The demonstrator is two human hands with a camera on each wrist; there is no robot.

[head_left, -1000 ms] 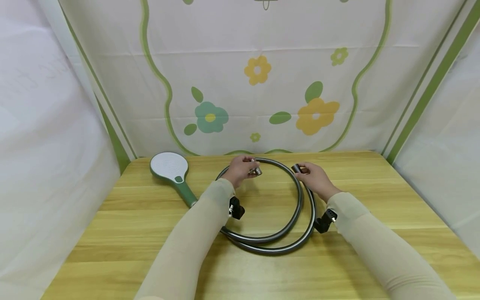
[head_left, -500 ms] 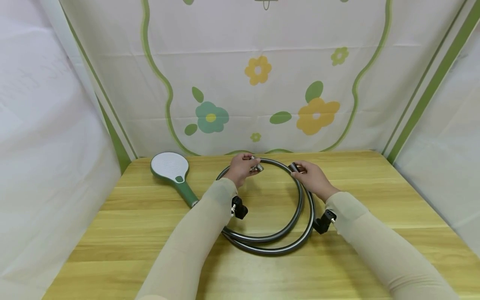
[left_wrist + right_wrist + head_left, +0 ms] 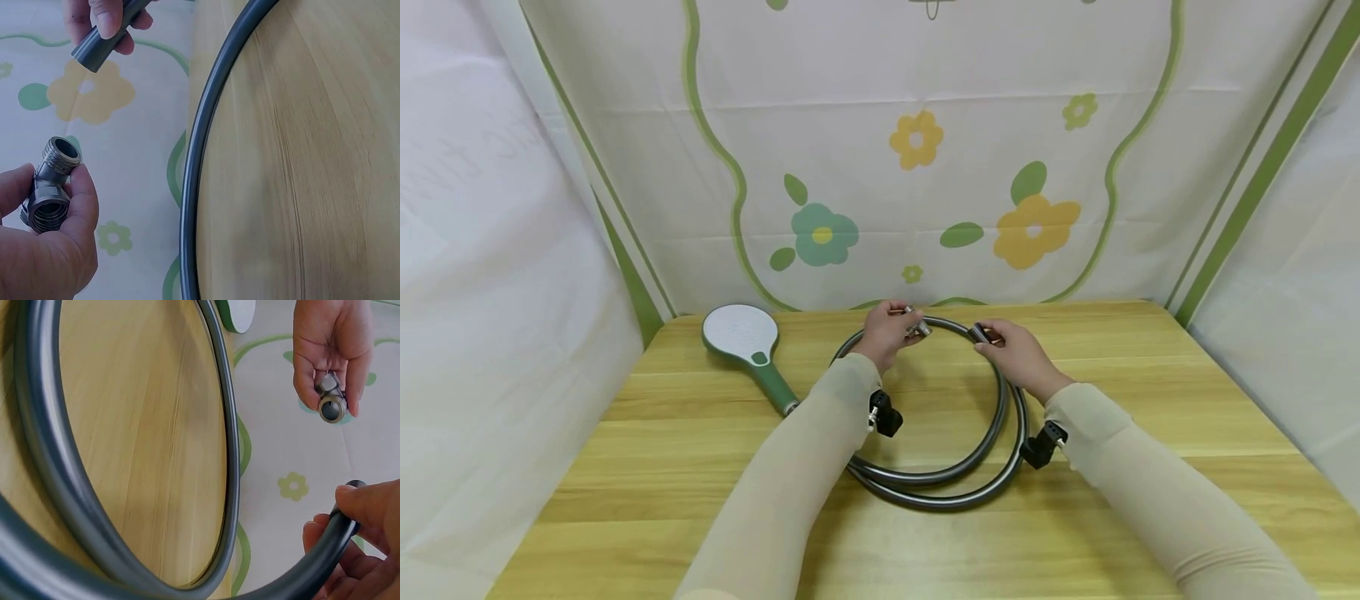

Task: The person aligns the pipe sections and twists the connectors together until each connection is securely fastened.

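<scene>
My left hand (image 3: pixel 883 335) pinches a silver three-way threaded pipe fitting (image 3: pixel 49 178) between thumb and fingers. One threaded end of it points toward the hose end, and a second opening with inner threads faces the left wrist camera. Opposite, my right hand (image 3: pixel 1018 354) grips the dark grey shower hose (image 3: pixel 328 547) just behind its smooth cone-shaped end (image 3: pixel 94 53). A gap separates the hose end from the fitting, both held above the table. The rest of the hose lies in loops on the wood beneath my hands.
To the left, a green handheld shower head (image 3: pixel 771 385) with a white face lies on the wooden table (image 3: pixel 625 492), its handle end partly behind my left sleeve. A flowered white cloth wall (image 3: pixel 865 183) rises behind the table's back edge.
In the head view, my right hand has shifted a little left with the hose end. My left hand has moved slightly right and away with the fitting, so the gap between them is smaller.
</scene>
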